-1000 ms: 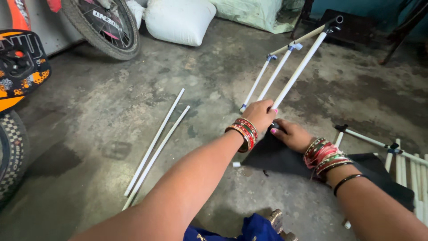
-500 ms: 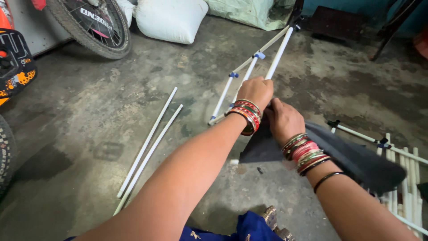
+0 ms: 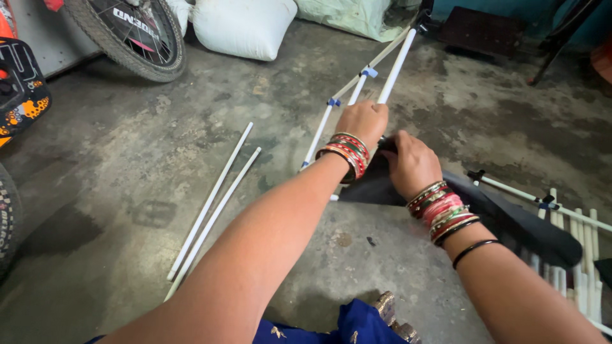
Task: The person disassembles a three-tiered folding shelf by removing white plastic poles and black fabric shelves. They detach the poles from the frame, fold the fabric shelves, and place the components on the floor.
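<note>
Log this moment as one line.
left hand: gripping white plastic rod frame | right hand: on black fabric | floor: two loose white rods

We wear stacked bangles in red, green and gold just behind our left hand (image 3: 362, 121). Behind our right hand (image 3: 411, 162) sit pink, red and green bangles, then one thin black band farther up. Both forearms are bare of sleeves.

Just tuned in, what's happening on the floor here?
A person sits on a concrete floor. Their left hand closes around a white rod of a jointed rod frame. Their right hand presses on black fabric beside it. Two loose white rods lie to the left, more rods to the right, and a wheel stands behind.
</note>
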